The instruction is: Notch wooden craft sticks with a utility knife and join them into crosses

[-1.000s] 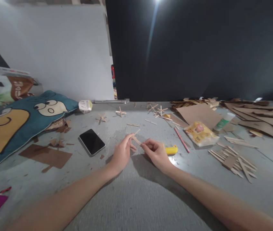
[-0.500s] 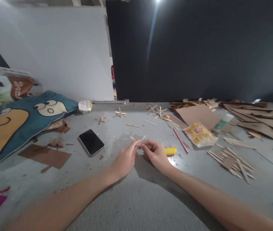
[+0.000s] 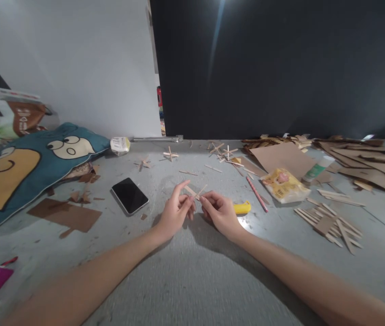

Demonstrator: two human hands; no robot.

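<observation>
Two thin wooden craft sticks (image 3: 190, 190) cross each other in the middle of the head view, raised between my hands. My right hand (image 3: 222, 213) pinches them near the crossing with thumb and forefinger. My left hand (image 3: 174, 213) has its thumb and curled fingers at the sticks' near side, its index finger stretched upward; the exact contact is partly hidden. A yellow cutter (image 3: 243, 208) lies just right of my right hand. Beyond the hands, a single stick (image 3: 188, 173) lies flat, and star-shaped stick pieces (image 3: 170, 155) stand further back.
At left are a phone (image 3: 129, 195), brown cardboard (image 3: 68, 215) and a blue cushion (image 3: 58, 149). To the right lie a pink pencil (image 3: 257, 194), a yellow packet (image 3: 285, 186), a glue stick (image 3: 319, 169) and a stick bundle (image 3: 328, 224). A dark panel (image 3: 274, 68) closes off the back.
My left index finger has lifted away from the crossed sticks and now points up. The left hand has opened slightly, showing more of the sticks. The view has shifted a little.
</observation>
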